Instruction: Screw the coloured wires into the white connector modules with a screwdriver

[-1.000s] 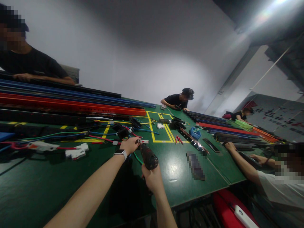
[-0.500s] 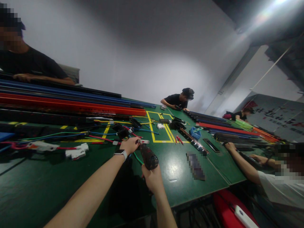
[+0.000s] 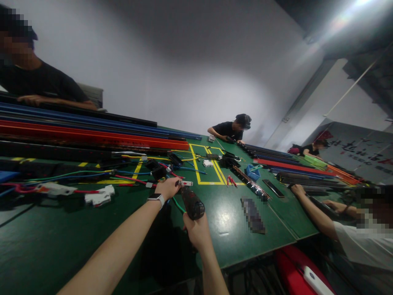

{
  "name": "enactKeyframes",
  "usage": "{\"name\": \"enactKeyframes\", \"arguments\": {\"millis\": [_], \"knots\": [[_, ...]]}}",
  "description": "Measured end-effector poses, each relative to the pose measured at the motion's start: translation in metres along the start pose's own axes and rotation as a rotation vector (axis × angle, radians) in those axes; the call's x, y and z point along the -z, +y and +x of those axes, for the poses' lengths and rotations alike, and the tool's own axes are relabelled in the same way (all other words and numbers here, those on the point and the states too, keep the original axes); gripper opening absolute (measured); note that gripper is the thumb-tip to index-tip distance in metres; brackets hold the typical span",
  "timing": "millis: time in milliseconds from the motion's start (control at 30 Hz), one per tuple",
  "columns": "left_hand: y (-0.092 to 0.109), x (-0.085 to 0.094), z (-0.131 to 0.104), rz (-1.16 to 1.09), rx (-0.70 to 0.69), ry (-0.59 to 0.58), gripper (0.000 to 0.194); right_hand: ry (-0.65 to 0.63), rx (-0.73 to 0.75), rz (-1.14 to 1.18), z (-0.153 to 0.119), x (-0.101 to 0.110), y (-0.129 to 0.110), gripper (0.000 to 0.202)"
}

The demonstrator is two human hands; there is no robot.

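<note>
My right hand is wrapped round the grip of a dark power screwdriver, whose nose points away from me. The tip of the screwdriver meets a small white connector block. My left hand, with a watch on the wrist, pinches the block's left side between closed fingers. A green wire runs below the block toward my right hand. Just beyond my left hand lie black connector housings and coloured wires. The screwdriver's tip is partly hidden.
Long red rails and blue rails lie at the far left. White connectors with wires rest at left. Red-handled pliers, a blue bin and a phone lie to the right. Several co-workers sit around the green table.
My hands, the screwdriver and the connector block look the same as before. The co-worker at the far left has shifted the head slightly to the right.
</note>
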State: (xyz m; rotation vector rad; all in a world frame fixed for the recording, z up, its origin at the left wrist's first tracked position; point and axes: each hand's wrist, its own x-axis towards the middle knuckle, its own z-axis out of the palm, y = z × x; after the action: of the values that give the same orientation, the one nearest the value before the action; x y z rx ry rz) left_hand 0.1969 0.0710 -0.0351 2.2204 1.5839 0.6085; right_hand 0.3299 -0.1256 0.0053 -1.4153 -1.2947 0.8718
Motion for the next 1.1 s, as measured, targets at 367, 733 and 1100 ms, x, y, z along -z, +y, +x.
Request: {"name": "enactKeyframes", "arguments": {"millis": [367, 733, 1100], "knots": [[0.001, 0.0005, -0.0011, 0.004, -0.004, 0.006, 0.037, 0.011, -0.011, -0.016, 0.0013, -0.0003, 0.0044, 0.016], [0.0022, 0.0026, -0.0023, -0.009, 0.002, 0.002, 0.035, 0.017, -0.005, -0.011, 0.0006, 0.0002, 0.0008, 0.014], [0.0064, 0.0085, -0.005, -0.021, 0.004, -0.01, 0.036, 0.005, 0.022, 0.017, 0.001, -0.0007, 0.0049, 0.015]]}}
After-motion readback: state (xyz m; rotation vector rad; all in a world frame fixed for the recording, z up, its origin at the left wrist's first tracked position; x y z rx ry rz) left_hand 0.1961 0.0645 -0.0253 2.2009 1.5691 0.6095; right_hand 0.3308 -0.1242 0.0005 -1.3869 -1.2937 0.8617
